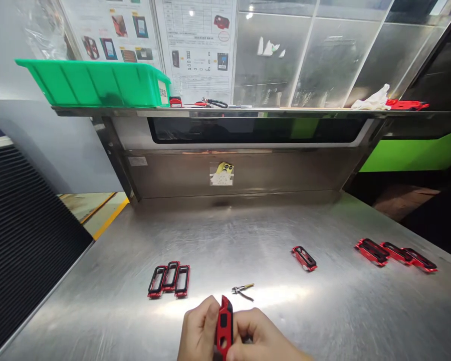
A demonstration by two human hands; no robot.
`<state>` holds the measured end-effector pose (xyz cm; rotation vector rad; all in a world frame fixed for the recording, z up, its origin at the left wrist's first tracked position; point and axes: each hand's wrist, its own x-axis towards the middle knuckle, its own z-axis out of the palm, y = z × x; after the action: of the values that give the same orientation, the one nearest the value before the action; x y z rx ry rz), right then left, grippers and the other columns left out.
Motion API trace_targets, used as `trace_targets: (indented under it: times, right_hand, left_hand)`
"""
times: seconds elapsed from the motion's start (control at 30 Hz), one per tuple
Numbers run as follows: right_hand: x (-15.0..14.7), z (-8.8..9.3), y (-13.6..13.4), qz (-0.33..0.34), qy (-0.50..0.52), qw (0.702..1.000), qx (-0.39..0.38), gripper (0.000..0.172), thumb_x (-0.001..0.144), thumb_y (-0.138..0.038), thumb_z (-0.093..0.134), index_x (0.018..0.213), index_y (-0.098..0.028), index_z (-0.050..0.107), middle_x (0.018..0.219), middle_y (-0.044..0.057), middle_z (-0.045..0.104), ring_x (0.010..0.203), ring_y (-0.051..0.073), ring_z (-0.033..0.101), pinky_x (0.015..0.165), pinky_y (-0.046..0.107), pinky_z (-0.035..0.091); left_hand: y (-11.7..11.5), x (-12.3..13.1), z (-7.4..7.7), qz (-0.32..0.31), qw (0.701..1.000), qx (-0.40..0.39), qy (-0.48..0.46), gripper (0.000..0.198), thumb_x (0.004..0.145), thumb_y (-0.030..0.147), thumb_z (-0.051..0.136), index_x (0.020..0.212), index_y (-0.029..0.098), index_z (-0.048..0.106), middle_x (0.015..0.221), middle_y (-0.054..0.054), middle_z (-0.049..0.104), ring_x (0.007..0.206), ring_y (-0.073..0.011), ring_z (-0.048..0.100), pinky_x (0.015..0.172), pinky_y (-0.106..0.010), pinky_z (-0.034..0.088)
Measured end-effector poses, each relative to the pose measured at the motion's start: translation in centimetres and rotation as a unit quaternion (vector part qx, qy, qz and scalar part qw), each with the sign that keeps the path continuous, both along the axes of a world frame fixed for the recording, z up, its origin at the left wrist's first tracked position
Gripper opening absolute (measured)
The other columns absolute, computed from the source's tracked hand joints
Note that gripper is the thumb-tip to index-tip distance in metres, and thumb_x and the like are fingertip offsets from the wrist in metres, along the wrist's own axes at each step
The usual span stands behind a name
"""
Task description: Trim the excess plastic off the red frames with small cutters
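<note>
I'm holding the narrow red plastic frame [224, 326] nearly upright between my left fingers [205, 326] and right fingers [250, 331], its black-lined openings facing me, its lower end hidden behind my right fingers.

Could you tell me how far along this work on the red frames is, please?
Three red-and-black frames at left and three frames at right look done. In hand: one frame, held by the left hand and right hand. Left: perhaps the lone frame near the middle; small pliers lie nearby.
</note>
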<state>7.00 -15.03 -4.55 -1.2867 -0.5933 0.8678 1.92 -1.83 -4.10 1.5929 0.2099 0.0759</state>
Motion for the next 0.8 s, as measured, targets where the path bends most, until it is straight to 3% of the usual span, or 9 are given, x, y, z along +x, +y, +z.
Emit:
trace_targets:
  times: [0.2, 0.4, 0.67, 0.8]
  right_hand:
    - [-0.12, -0.15, -0.20, 0.001, -0.026, 1.000, -0.011, 0.048, 0.062, -0.049, 0.073, 0.056, -0.015, 0.040, 0.056, -0.004, 0.038, 0.054, 0.008, 0.032, 0.049, 0.019, 0.024]
    - [0.03, -0.58, -0.07, -0.009, -0.061, 0.998, -0.011, 0.055, 0.061, -0.061, 0.073, 0.057, -0.014, 0.043, 0.056, -0.003, 0.041, 0.055, 0.009, 0.034, 0.049, 0.019, 0.025]
    - [0.14, -0.53, 0.05, -0.032, -0.115, 0.993, 0.004, 0.048, 0.067, -0.059, 0.074, 0.066, -0.012, 0.063, 0.057, -0.001, 0.050, 0.053, 0.010, 0.042, 0.047, 0.018, 0.030]
    - [0.17, -0.45, 0.00, -0.055, -0.182, 0.982, 0.023, 0.042, 0.073, -0.055, 0.071, 0.073, -0.013, 0.072, 0.065, 0.002, 0.058, 0.059, 0.012, 0.049, 0.055, 0.020, 0.037]
  left_hand:
    - [0.11, -0.18, -0.30, -0.014, 0.999, -0.040, -0.013, 0.059, 0.076, 0.074, 0.042, 0.057, 0.018, 0.042, 0.050, 0.003, 0.035, 0.046, -0.0100, 0.031, 0.043, -0.021, 0.024]
    - [0.12, -0.04, 0.41, -0.020, 0.999, -0.019, -0.037, 0.061, 0.073, 0.076, 0.045, 0.058, 0.017, 0.045, 0.049, 0.003, 0.036, 0.047, -0.0099, 0.030, 0.045, -0.022, 0.022]
    - [0.19, 0.20, -0.12, 0.031, 0.999, -0.017, 0.018, 0.058, 0.075, 0.073, 0.045, 0.055, 0.018, 0.038, 0.053, 0.003, 0.032, 0.051, -0.0103, 0.030, 0.048, -0.023, 0.026]
    - [0.20, 0.29, 0.08, 0.045, 0.999, -0.001, 0.017, 0.060, 0.073, 0.075, 0.044, 0.054, 0.019, 0.034, 0.053, 0.004, 0.029, 0.051, -0.0101, 0.025, 0.048, -0.023, 0.024]
